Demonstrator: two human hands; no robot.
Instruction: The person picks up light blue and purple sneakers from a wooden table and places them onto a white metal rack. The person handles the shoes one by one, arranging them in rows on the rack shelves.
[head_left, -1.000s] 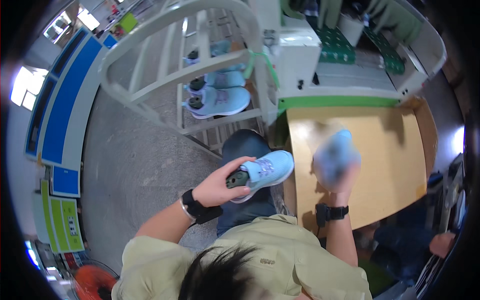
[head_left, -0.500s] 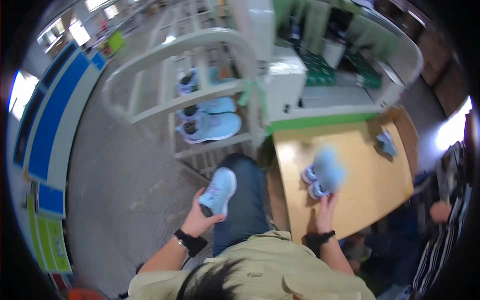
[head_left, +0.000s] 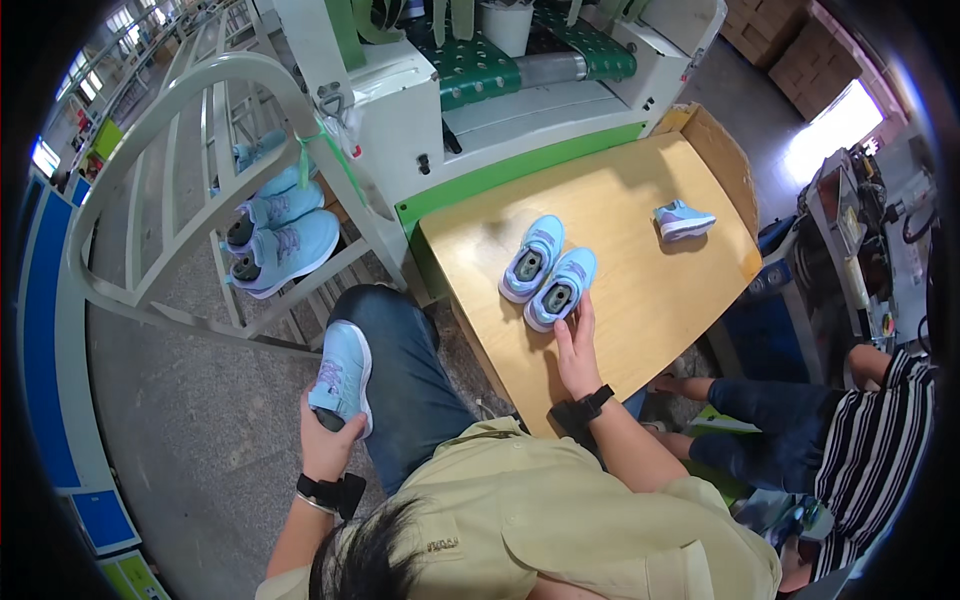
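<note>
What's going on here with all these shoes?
A person in a pale khaki shirt is handling light-blue lace-up sneakers. The left hand grips one light-blue sneaker with a white sole, while the right hand is at the heel of the nearer shoe of a light-blue pair on a tan wooden tabletop. A smaller light-blue shoe sits farther off there. More light-blue sneakers stand on the white tubular metal rack.
</note>
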